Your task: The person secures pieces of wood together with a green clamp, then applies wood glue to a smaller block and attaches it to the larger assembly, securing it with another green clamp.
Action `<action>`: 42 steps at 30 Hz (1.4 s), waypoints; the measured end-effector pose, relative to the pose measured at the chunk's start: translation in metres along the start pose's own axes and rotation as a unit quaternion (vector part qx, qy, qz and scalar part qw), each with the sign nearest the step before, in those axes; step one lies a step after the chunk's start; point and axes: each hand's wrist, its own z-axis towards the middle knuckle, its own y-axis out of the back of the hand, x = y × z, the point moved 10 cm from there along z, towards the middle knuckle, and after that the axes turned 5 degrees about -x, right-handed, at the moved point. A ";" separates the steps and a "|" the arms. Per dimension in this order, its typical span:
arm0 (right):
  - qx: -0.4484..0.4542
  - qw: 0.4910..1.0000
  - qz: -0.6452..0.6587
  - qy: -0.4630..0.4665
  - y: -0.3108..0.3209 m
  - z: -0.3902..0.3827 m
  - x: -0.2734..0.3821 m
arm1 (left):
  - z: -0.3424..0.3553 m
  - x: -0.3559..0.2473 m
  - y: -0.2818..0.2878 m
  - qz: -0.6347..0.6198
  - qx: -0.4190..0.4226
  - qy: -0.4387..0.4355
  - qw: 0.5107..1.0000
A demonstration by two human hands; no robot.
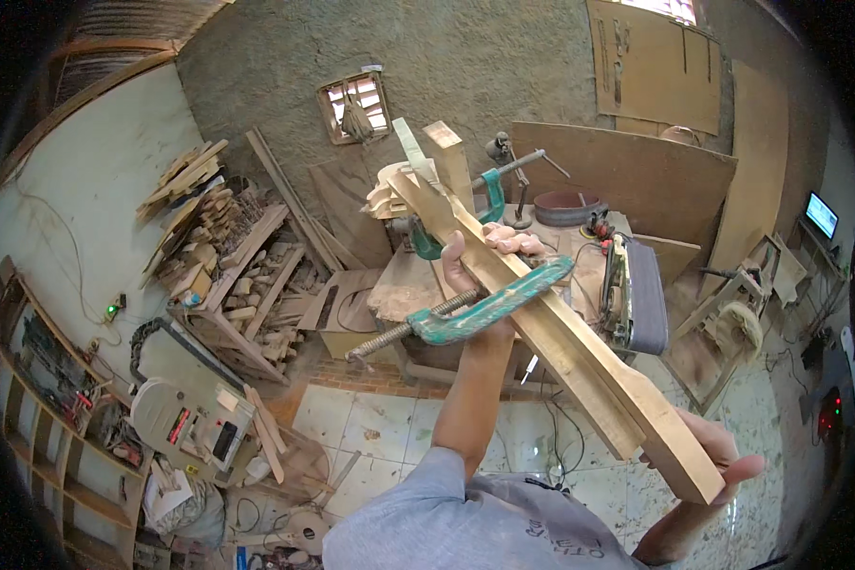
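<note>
A long, shaped wooden piece (627,380) slants from the upper middle down to the lower right, with a second strip lying along it. My left hand (463,264) is closed around its middle, thumb on the near side and fingers showing over the far side. Close by the left hand, a green C-clamp (494,306) crosses the wood, its threaded screw sticking out to the left. Another green clamp (493,195) sits near the far end, beside an upright wooden block (448,157). Down at the near end, my right hand (722,446) grips the wood, thumb outward and fingers partly hidden beneath.
Behind the wood stands a cluttered workbench (408,290), with a belt sander (646,299) on its right side. Stacked timber offcuts (223,228) lean by the left wall. A machine (190,427) stands at lower left near wooden shelving (57,465). Cables (565,446) trail over the tiled floor.
</note>
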 end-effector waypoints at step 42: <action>-0.105 0.971 -0.038 -0.213 0.007 -0.057 -0.107 | 0.013 0.019 0.016 0.573 -0.121 -0.044 0.809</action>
